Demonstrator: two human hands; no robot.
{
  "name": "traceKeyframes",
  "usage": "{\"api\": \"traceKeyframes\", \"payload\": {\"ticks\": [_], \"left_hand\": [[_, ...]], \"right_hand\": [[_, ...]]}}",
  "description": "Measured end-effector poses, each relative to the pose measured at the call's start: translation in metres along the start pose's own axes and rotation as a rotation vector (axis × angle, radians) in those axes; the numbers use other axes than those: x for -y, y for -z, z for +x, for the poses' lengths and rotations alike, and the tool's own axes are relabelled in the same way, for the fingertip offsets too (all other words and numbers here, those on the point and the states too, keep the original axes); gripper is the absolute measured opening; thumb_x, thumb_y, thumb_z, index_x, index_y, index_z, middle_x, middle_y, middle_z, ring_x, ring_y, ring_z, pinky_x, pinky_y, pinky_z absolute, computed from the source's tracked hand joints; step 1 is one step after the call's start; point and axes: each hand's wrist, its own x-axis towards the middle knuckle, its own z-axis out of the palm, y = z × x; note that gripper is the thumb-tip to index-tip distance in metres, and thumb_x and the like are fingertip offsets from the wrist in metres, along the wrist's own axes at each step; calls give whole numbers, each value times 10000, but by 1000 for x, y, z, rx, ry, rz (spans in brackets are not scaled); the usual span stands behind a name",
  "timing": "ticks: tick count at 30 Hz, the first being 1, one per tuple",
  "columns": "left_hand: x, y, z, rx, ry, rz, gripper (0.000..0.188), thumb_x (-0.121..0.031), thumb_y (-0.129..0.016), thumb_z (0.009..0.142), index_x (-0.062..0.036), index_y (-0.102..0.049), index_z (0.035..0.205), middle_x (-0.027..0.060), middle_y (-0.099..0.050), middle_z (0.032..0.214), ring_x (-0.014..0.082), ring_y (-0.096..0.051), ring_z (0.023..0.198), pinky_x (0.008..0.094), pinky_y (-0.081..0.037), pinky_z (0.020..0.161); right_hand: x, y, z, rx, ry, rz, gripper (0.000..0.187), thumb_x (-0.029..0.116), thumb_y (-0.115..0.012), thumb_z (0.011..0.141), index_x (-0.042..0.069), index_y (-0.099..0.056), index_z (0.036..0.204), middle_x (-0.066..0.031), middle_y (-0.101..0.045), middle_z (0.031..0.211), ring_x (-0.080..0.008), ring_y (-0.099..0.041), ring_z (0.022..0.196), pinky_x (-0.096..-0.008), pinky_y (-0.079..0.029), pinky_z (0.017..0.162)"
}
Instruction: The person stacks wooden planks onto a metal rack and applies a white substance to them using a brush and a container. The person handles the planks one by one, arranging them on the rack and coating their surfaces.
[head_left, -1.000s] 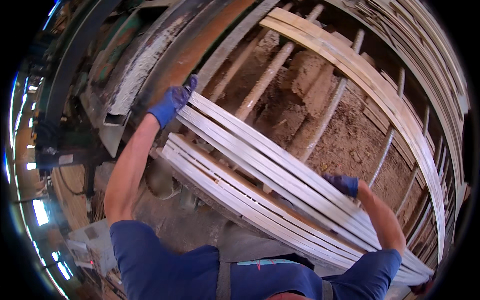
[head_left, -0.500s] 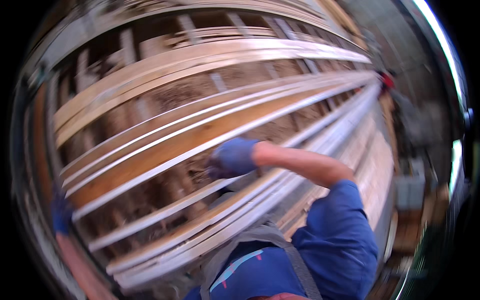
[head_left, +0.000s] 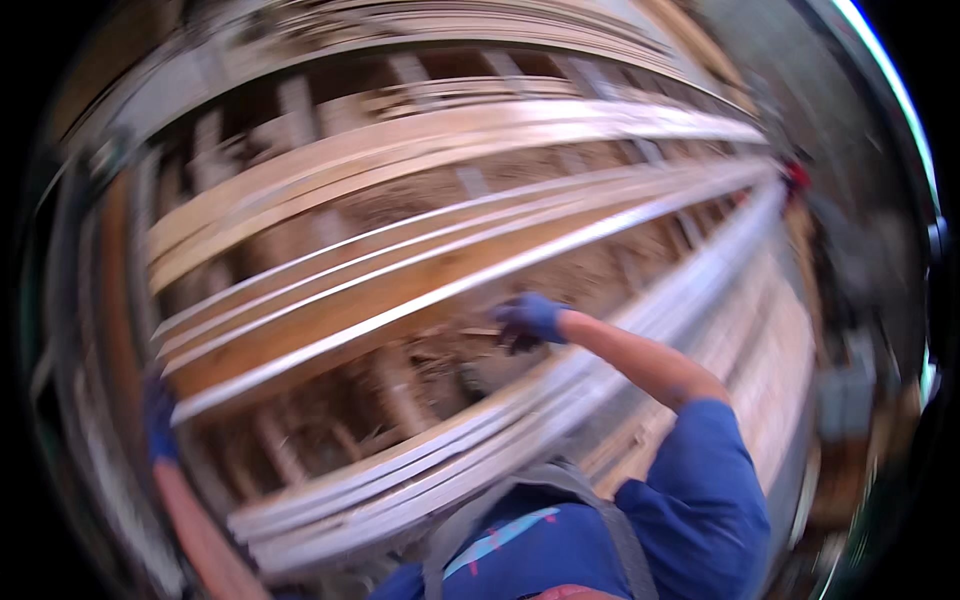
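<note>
My right hand (head_left: 532,320), in a blue glove with a dark palm, hangs over the gap between two groups of long boards. Its fingers point left, loosely apart, and nothing shows in them. Behind it, several pale-edged boards (head_left: 400,275) lie side by side, the closest with a broad orange-brown face. Near my body is another group of boards (head_left: 400,480), packed tightly together. At far left, my left hand (head_left: 160,415), also in a blue glove, is beside the left ends of the far group. Blur hides its fingers and whether it touches wood.
Wood chips and scraps (head_left: 440,370) lie under and between crossbars in the gap. Farther back rests a pair of wide light planks (head_left: 330,170), with more stacked timber (head_left: 480,20) beyond. Someone in red (head_left: 796,178) is at the boards' far right end. A grey box (head_left: 845,390) stands at right.
The single board that lay across the gap now appears to sit against the near group. My right hand has moved right and its fingers have loosened. The whole view has shifted.
</note>
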Motion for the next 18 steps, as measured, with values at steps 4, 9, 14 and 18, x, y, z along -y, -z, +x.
{"api": "traceKeyframes", "payload": {"ticks": [4, 9, 14, 18], "left_hand": [[-24, -83, -10, -91, -91, -161, 444, -237, -477, 1014, -12, -449, 1396, 46, -521, 1348, 141, -504, 1212, 256, -377, 1027], [-58, -91, -11, -32, 64, -157, 619, -509, -315, 1023, 5, -571, 1256, 56, -609, 1192, 150, -561, 1064, 299, -443, 956], [-72, -87, -32, 100, -7, -185, 700, -559, -214, 1016, -12, -550, 1296, 63, -609, 1212, 157, -553, 1097, 316, -425, 986], [-61, -87, -27, -97, 117, -56, 596, -492, -287, 1036, -30, -570, 1283, 66, -611, 1215, 146, -539, 1115, 298, -396, 1007]], "right_hand": [[-14, -9, -4, -206, 65, 620, 390, 367, -512, 977, 63, -521, 1221, -164, -687, 1058, -263, -688, 782, -369, -562, 621], [-23, -27, 5, -336, 163, 863, 411, 389, -531, 971, 93, -479, 1250, -182, -680, 1048, -281, -685, 844, -374, -557, 628], [-26, -25, 40, -346, 114, 1036, 354, 416, -571, 947, 121, -540, 1140, -159, -687, 953, -258, -682, 763, -328, -542, 556], [-26, -10, 66, -296, 196, 1087, 344, 429, -588, 935, 142, -557, 1121, -139, -684, 928, -255, -676, 755, -337, -537, 563]]}}
